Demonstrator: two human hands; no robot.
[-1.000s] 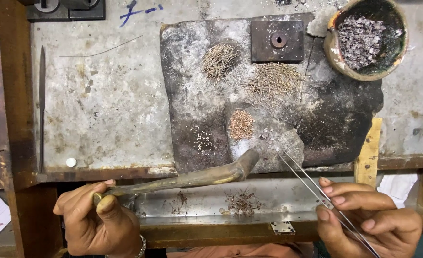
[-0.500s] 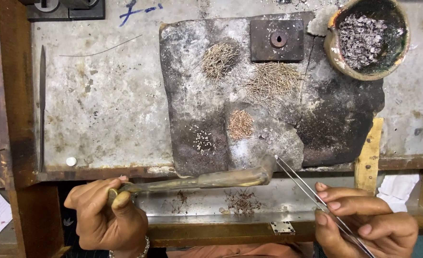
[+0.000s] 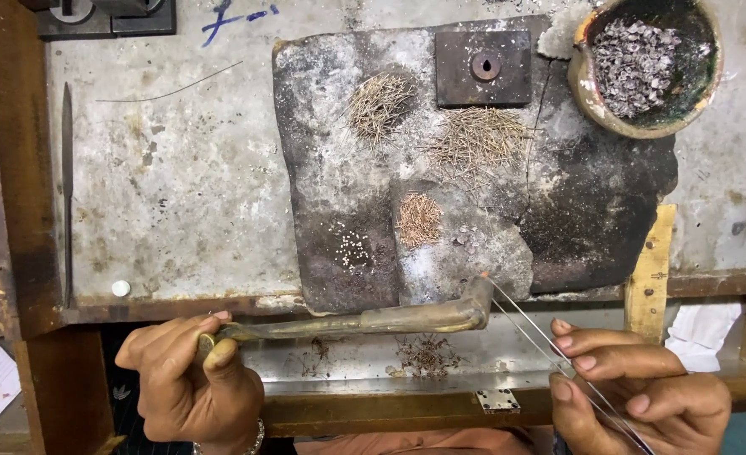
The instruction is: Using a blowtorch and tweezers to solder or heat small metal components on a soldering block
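My left hand [image 3: 192, 379] grips the thin end of a long brass blowpipe [image 3: 373, 320] that lies level along the bench's front edge, its bent tip at the lower edge of a charred slab [image 3: 575, 202]. My right hand [image 3: 634, 388] pinches long thin metal tweezers [image 3: 529, 324] whose points reach up to the blowpipe's tip. On the slab lie three heaps of short wire bits [image 3: 419, 219] and a cluster of tiny pale beads [image 3: 354, 249].
A clay bowl [image 3: 588, 88] with grey metal scraps stands at the back right. A dark square plate [image 3: 484, 67] with a hole lies on the slab. A thin file [image 3: 67, 185] lies at the left, a wooden strip [image 3: 651, 261] at the right.
The blowpipe's tip has slid right along the slab's lower edge and levelled out. My left hand has shifted right with it. The tweezers' points have met the tip.
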